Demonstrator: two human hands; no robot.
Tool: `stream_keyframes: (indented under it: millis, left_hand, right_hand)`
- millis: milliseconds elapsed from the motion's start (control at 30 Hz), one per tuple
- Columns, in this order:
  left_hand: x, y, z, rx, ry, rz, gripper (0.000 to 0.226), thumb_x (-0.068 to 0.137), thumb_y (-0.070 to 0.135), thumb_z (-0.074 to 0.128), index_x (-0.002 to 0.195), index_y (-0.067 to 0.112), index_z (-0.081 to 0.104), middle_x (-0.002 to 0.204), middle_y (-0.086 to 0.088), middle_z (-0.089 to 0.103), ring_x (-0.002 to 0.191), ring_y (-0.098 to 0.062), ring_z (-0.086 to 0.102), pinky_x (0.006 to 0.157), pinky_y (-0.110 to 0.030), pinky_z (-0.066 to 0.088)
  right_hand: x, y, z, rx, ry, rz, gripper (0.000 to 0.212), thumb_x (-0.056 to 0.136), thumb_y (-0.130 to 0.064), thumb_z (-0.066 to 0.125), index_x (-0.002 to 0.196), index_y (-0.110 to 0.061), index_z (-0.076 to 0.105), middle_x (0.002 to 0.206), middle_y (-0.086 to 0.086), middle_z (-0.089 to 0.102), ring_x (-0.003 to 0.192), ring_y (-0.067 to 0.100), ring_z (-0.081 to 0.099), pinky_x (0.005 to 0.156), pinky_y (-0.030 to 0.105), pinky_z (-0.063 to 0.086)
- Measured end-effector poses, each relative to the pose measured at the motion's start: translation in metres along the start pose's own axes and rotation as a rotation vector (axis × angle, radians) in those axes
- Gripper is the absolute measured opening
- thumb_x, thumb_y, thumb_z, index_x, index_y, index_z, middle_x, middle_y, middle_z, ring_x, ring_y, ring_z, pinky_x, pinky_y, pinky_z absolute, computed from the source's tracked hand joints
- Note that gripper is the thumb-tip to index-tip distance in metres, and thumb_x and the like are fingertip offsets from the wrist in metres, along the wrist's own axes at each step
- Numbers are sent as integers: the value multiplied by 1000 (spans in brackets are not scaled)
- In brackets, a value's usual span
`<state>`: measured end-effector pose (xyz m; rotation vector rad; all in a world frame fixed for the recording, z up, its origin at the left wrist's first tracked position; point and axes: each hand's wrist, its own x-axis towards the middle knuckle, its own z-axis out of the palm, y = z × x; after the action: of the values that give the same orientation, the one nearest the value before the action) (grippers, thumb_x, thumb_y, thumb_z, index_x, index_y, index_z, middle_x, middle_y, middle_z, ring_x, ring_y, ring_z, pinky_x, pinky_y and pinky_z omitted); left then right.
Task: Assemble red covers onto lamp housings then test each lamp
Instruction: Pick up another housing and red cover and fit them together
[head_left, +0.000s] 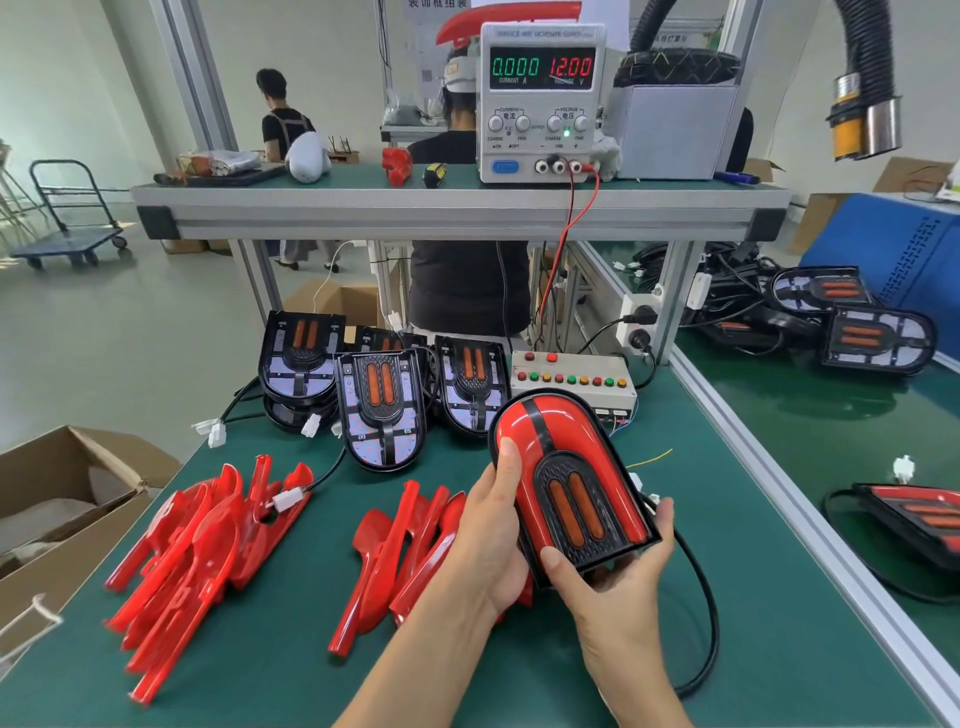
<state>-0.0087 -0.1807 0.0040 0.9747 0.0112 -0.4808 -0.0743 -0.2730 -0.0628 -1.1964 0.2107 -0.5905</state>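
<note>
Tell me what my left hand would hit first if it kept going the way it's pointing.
Probably the uncovered lamp housing behind the covered lamp that your left hand grips; depth is hard to judge here.

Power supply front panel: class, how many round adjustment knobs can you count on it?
4, in one row on the power supply: two under the current label and two under the voltage label. None look hidden.

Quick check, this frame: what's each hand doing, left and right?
Left hand: grips the covered lamp along its left edge.
Right hand: grips the same lamp at its near end, from below.
</note>
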Motion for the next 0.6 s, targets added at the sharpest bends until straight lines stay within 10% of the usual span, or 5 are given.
stream_keyframes:
  millis: [600]
  left_hand:
    - [7, 6, -3, -138, 28, -143, 62, 81, 67, 64, 107, 13, 80, 116, -17, 74, 107, -33, 72, 99, -51, 53]
  right_hand:
    - [-9, 0, 6, -2, -28, -60, 135, 74, 31, 67, 155, -54, -1, 125, -31, 65, 120, 6, 66, 83, 17, 56]
